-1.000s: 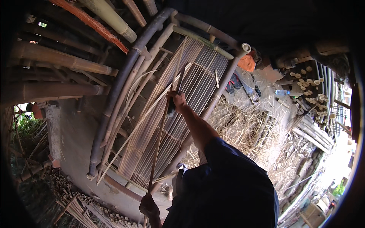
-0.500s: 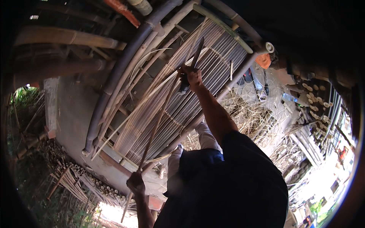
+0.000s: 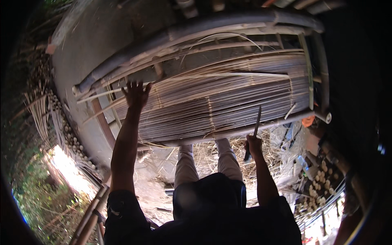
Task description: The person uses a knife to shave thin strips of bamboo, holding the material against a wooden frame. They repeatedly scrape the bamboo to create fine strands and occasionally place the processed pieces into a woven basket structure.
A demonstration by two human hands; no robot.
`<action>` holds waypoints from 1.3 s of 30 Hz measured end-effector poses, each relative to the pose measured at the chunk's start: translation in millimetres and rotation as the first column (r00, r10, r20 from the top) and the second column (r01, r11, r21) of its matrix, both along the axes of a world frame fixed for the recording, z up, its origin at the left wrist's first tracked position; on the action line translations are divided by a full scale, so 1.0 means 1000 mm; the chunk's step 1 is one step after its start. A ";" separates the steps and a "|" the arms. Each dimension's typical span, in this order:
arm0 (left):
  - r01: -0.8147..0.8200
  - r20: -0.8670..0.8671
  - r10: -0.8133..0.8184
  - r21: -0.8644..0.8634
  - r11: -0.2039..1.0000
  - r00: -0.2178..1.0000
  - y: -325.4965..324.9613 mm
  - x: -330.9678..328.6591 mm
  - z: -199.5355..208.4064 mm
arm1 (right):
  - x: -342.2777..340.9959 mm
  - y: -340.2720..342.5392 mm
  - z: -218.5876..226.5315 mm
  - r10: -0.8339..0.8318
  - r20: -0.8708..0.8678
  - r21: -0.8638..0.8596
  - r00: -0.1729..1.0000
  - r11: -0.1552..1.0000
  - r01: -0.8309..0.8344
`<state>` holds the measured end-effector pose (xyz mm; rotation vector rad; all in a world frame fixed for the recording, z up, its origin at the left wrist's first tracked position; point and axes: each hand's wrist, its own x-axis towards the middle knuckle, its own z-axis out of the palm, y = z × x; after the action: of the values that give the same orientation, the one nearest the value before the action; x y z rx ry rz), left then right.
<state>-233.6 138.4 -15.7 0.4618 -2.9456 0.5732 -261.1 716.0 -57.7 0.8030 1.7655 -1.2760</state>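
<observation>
At the far left, thin poles (image 3: pixel 38 106) lie bundled on the floor. The left hand (image 3: pixel 136 96) reaches over the left end of the bamboo frame (image 3: pixel 228 21), palm down and fingers splayed, across a long pale strip (image 3: pixel 265 75); nothing appears enclosed in it, and whether it presses on the strip cannot be told. The strip overhangs the frame's left end and lies lengthwise over the slat panel (image 3: pixel 175 120), a second strip's end jutting out just below.

The frame stands crosswise directly in front of the person. Its dark, curved rear pole and its end members are in place, and the panel is judged largely laid: close-set slats, tan toward the rear and darker toward the front, crossed by pale bindings (image 3: pixel 210 116). What appears unfinished is the rear margin, where an uncovered gap separates slats from rails, and the strip, which seems not to be bound in.

Right of centre, the right hand (image 3: pixel 254 146) is closed around a long knife (image 3: pixel 257 122), blade directed away from the person, above loose shavings (image 3: pixel 271 141). Farther right, a short pale offcut (image 3: pixel 290 111) rests on the panel's front edge; cut bamboo pieces (image 3: pixel 320 185) lie heaped beyond.
</observation>
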 end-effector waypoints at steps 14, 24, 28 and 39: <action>-0.345 0.336 0.208 0.427 0.836 0.919 -0.053 0.047 -0.142 | 0.018 -0.193 -0.023 0.696 -0.345 0.311 0.630 0.718 -0.623; -0.165 0.418 -0.236 0.724 0.670 0.877 0.032 0.179 -0.158 | -0.099 -0.456 -0.070 0.733 -0.624 0.717 -0.271 0.400 -0.570; -0.218 0.122 0.205 0.797 0.563 0.971 0.002 0.182 -0.116 | -0.096 -0.481 -0.100 0.908 -0.332 0.734 -0.254 0.079 -0.675; -0.507 0.005 0.682 0.673 0.539 0.731 -0.193 0.193 -0.233 | -0.118 -0.485 -0.086 0.913 -0.160 0.787 -0.376 -0.112 -0.607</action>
<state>-40.6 -54.5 -248.3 1.5357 -2.5633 -0.4975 -378.9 231.1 -144.0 -1.2873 2.3488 0.0647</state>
